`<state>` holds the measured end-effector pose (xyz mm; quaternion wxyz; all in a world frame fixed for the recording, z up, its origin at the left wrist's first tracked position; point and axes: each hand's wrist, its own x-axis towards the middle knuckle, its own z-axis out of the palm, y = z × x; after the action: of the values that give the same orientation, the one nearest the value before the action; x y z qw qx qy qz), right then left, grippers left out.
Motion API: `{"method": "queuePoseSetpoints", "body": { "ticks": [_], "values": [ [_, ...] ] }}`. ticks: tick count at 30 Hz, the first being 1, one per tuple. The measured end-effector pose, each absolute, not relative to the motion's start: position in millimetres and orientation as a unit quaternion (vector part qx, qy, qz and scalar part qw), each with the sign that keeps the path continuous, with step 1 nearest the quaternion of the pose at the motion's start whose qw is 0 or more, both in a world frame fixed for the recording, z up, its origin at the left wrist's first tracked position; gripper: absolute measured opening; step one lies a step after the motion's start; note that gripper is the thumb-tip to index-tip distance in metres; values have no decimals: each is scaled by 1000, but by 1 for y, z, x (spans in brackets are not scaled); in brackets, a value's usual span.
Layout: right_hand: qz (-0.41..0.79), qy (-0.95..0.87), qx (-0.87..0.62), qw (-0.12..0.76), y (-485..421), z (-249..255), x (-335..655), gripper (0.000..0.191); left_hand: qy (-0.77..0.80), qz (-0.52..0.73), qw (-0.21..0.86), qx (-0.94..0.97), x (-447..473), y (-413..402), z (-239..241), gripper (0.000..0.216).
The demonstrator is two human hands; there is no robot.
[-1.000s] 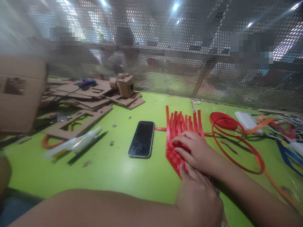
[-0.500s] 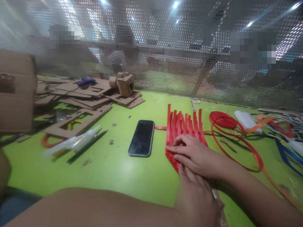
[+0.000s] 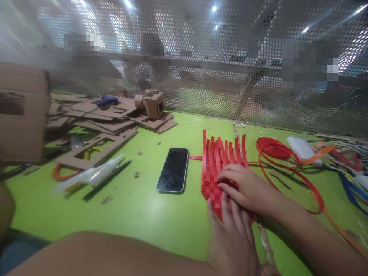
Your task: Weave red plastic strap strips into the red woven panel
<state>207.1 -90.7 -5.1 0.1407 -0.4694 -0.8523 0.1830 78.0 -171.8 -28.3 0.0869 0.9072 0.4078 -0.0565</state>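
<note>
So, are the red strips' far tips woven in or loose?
Loose: the strips separate beyond the right hand, green table between their tips. Nearer the left hand, a checkered weave shows.

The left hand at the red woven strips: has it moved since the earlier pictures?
Yes: judged against the phone lying on the table, the left hand has shifted leftward, closer to the phone.

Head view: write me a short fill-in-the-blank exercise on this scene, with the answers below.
The left hand and the right hand are on the mat woven from flat, glossy ____ strips.
The rectangular, black-screened phone lies to the mat's ____ in the picture.
Mat and phone rest on the smooth, ____ tabletop.

Missing words: red; left; green.
</note>
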Motion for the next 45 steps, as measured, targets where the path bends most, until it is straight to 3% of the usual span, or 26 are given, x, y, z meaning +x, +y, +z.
{"method": "queuePoseSetpoints", "body": {
  "ticks": [8,23,31,38,45],
  "values": [
    [202,-829,-506,128,-96,-2,196,14,422,-123,149,886,79,-169,-5,86],
    [170,-826,-529,93,-97,-1,194,12,428,-108,179,879,79,-168,-9,84],
    [105,-823,-512,223,-70,-4,194,21,437,-107,181,874,79,-170,-7,89],
    [111,-824,-546,100,-26,-4,164,14,445,-114,182,870,79,-168,0,89],
    [114,-814,-565,74,-14,1,162,12,449,-70,175,873,79,-168,-13,88]
  ]
}}
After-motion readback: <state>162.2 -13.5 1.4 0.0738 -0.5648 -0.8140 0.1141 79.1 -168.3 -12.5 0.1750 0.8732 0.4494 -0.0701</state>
